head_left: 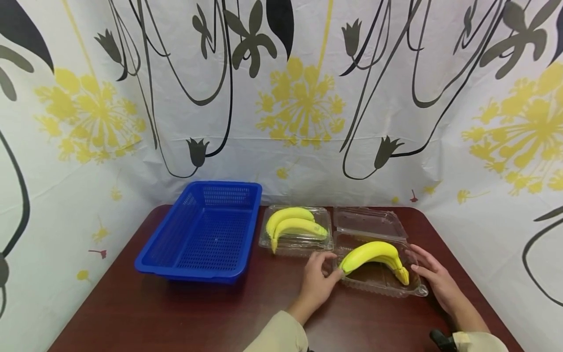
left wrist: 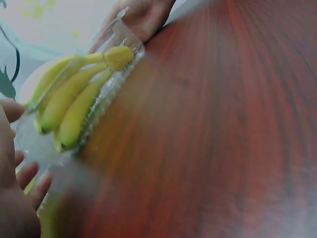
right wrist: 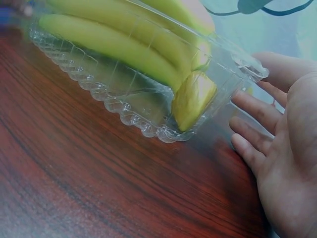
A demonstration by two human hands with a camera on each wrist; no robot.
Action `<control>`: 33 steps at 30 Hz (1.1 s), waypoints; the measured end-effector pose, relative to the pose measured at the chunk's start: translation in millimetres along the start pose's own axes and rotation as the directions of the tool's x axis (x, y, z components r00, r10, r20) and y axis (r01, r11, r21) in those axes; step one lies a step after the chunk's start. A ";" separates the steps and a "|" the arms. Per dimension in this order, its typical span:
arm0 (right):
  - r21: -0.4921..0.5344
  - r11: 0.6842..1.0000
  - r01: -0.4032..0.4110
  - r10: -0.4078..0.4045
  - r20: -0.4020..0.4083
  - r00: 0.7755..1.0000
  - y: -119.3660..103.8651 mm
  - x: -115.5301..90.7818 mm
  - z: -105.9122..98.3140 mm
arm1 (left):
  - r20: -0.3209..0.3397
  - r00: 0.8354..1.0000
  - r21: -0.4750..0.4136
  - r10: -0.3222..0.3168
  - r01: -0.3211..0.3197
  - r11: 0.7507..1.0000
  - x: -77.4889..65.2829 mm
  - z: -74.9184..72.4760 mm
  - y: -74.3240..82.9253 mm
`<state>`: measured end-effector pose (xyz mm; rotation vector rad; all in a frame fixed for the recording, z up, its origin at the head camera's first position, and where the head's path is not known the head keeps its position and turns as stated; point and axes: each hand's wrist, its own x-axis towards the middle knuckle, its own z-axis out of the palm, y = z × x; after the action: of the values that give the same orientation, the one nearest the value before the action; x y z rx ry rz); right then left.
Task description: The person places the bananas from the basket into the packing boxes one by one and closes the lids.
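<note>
A bunch of yellow bananas (head_left: 371,254) lies in an open clear plastic clamshell box (head_left: 382,288), its lid (head_left: 369,222) folded back behind it. The stem end points right in the head view. At the box's left side is my left hand (head_left: 317,278), thumb close to the rim and the banana tips, the other fingers loosely spread in the left wrist view. My right hand (head_left: 440,281) is at the right side, thumb by the box corner and fingers (right wrist: 257,111) fairly straight along the outer wall. Whether either hand bears on the box is hard to tell.
Left of the open box, more bananas (head_left: 290,225) are in a second clear plastic box (head_left: 323,244). A blue perforated basket (head_left: 198,271) stands on the left of the dark red table (head_left: 176,318). A patterned curtain (head_left: 303,166) hangs behind the table.
</note>
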<state>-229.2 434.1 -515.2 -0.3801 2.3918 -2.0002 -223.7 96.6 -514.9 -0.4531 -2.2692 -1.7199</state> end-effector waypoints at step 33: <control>-0.095 0.915 -0.392 0.368 -0.199 0.908 -47.5 53.7 7.1 | 0.230 0.969 -0.303 -0.093 0.162 0.939 -7.1 -9.8 -6.6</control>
<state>-271.5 409.7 -462.3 0.2653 2.4624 -1.7693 -219.6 84.8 -520.8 -0.5911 -2.2041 -2.2202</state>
